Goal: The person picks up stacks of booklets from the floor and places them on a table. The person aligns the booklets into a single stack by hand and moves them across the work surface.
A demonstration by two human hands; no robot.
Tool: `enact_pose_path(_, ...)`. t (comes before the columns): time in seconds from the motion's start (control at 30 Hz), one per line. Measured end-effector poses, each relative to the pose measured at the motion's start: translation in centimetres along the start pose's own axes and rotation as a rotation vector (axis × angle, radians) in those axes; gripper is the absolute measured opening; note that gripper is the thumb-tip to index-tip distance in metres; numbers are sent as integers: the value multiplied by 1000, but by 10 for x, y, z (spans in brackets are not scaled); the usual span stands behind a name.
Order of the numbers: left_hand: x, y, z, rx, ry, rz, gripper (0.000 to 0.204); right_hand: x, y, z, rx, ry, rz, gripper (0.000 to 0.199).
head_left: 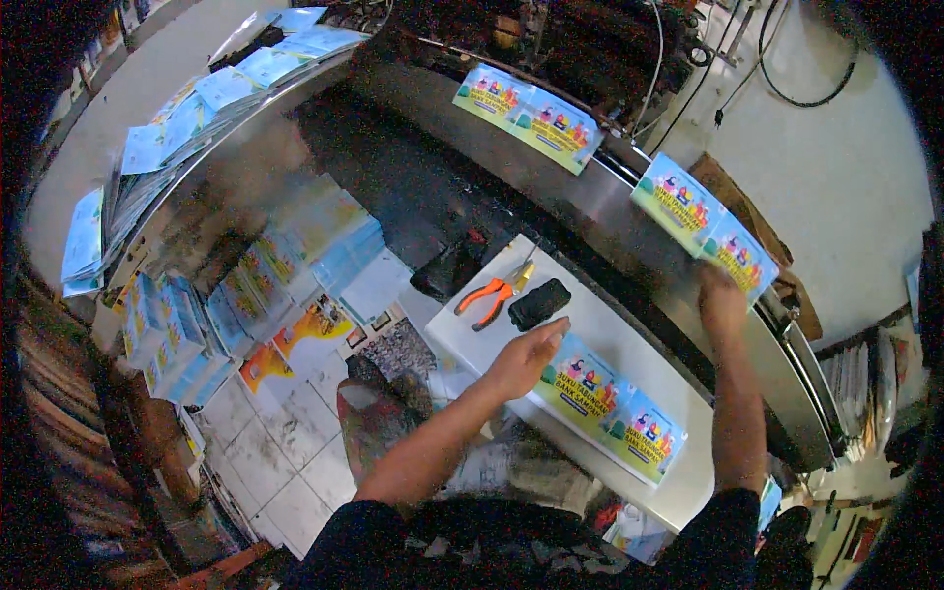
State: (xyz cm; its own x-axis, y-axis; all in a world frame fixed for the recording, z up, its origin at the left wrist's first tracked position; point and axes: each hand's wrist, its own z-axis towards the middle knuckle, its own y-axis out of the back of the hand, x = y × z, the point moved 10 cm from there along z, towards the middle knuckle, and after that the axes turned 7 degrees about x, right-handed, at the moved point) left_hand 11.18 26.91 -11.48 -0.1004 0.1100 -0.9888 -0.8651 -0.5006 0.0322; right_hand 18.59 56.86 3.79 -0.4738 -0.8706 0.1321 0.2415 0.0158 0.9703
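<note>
My left hand (531, 360) is at the left end of a blue-and-yellow double booklet (616, 408) with cartoon figures, on a white bench top. Its fingers look stretched out, thumb on top, next to a black oblong case (540, 304). Farther right, my right hand (724, 301) has its fingers closed at the lower edge of a matching booklet (704, 228), at a long metal ledge; its fingertips are partly hidden. Another such booklet (529, 118) lies farther along the ledge. Pliers with orange handles (494, 295) rest beside the case.
Stacks of printed booklets (258, 278) stand on the left, above a tiled floor (297, 503). More light-blue booklets (193, 118) overlap along a curved metal surface (261, 147). Dark machinery (551, 39) stands at the back, and cables (854, 69) hang at the upper right.
</note>
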Motion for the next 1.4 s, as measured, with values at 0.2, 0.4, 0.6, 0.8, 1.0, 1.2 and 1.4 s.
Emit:
enact_pose_path(0.2, -7, 11, -10, -47, -13, -14, 50, 88, -56, -152, 390, 254, 67, 59)
enact_pose_path(0.4, -5, 0, 4, -29, -39, 41, 49, 104, -80, -250, 640, 273, -39, 79)
enact_pose_path(0.6, -7, 8, -3, -51, -49, 80, 49, 114, -58, -227, 684, 177, 111, 78)
enact_pose_path(0.8, -13, 8, -6, -58, -22, 15, 50, 112, -52, -218, 598, 317, 282, 53)
enact_pose_path(1.0, -2, 8, -5, -69, -46, -12, 50, 42, 11, -139, 349, 204, 76, 22)
enact_pose_path(1.2, -5, 2, -1, -35, 44, 20, 51, 7, 174, -41, -475, 141, -113, 29)
enact_pose_path(1.4, 2, 9, 3, -109, 51, -148, 48, 23, 211, -63, -383, 98, 181, 31)
